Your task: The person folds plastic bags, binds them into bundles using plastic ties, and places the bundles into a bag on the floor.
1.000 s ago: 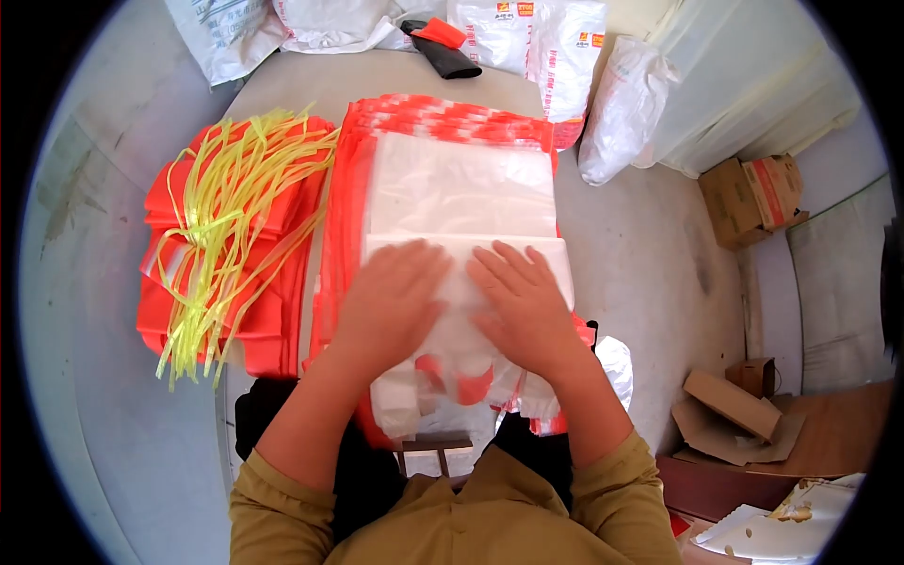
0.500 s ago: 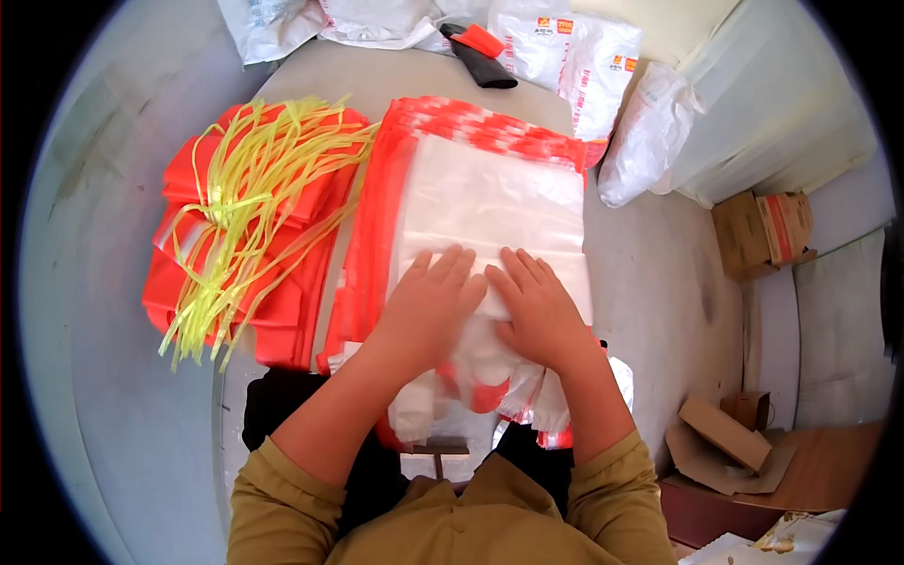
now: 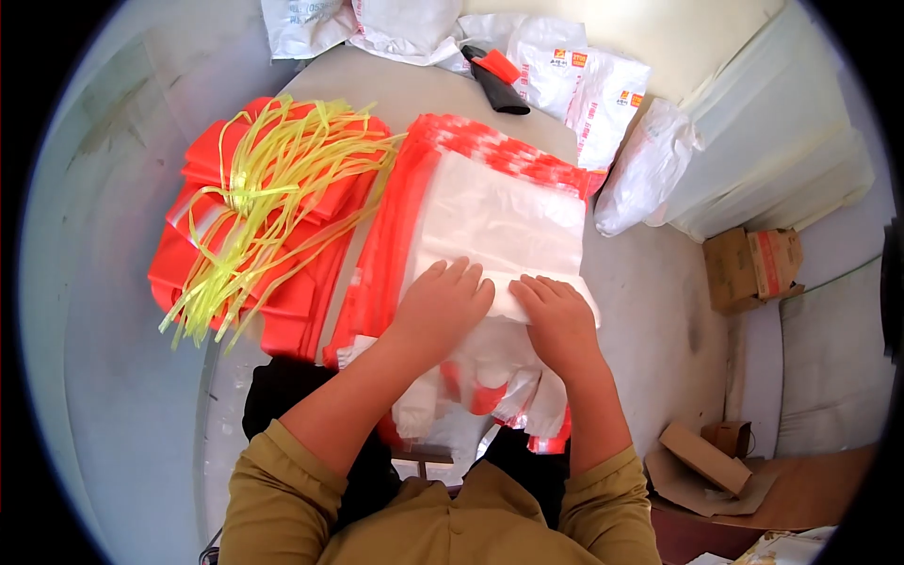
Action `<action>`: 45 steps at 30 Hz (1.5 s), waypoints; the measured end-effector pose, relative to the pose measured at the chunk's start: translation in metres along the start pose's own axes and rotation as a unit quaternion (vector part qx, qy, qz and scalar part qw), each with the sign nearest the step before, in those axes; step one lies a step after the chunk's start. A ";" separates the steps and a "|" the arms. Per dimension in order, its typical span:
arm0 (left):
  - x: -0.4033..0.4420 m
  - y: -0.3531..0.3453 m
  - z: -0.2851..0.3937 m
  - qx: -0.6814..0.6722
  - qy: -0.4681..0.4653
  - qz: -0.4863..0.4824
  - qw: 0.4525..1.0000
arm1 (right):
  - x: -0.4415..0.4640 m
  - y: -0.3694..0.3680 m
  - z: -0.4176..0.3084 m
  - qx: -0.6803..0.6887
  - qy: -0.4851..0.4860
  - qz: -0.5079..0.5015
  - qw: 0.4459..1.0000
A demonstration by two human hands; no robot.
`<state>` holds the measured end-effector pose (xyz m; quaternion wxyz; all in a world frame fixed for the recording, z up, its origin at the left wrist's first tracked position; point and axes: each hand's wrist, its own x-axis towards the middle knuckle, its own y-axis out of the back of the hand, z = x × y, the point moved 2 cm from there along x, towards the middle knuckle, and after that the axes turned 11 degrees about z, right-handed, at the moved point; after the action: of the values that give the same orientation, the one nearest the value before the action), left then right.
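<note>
A stack of red plastic bags (image 3: pixel 381 235) lies in front of me, with whitish, translucent plastic bags (image 3: pixel 508 212) on top. Both hands rest palm-down on the upper whitish layer. My left hand (image 3: pixel 443 306) has its fingers stretched out near the middle of the sheet. Beside it, my right hand (image 3: pixel 557 320) lies near the sheet's right edge, fingers extended. A crease runs across the plastic by the fingertips. Toward my lap, the crumpled near ends of the bags hang down. Neither hand visibly grips anything.
Folded red bags (image 3: pixel 212 160) lie at left under a bundle of yellow ties (image 3: pixel 273 188). White sacks (image 3: pixel 607 104) and a black object with a red piece (image 3: pixel 499 85) sit at the back. Cardboard boxes (image 3: pixel 753 268) stand at right.
My hands have spread slightly farther apart, the right one shifting right and toward me. The sheet's fold near the fingertips shows more. The whole view has shifted a little.
</note>
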<state>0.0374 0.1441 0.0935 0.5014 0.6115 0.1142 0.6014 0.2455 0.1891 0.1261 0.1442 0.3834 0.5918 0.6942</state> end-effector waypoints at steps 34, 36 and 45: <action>-0.025 0.016 -0.018 -0.609 0.393 -0.096 0.683 | 0.021 -0.048 -0.046 0.576 -0.461 0.109 0.667; -0.030 0.018 -0.016 -0.613 0.395 -0.114 0.675 | 0.021 -0.050 -0.046 0.554 -0.453 0.112 0.690; -0.042 0.034 -0.020 -0.556 0.344 -0.147 0.742 | 0.027 -0.054 -0.058 0.506 -0.387 0.158 0.754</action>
<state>-0.0061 0.1069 0.0884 0.7610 -0.0491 0.0123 0.6468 0.1734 0.1793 0.0848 0.0349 0.7244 0.6814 0.0986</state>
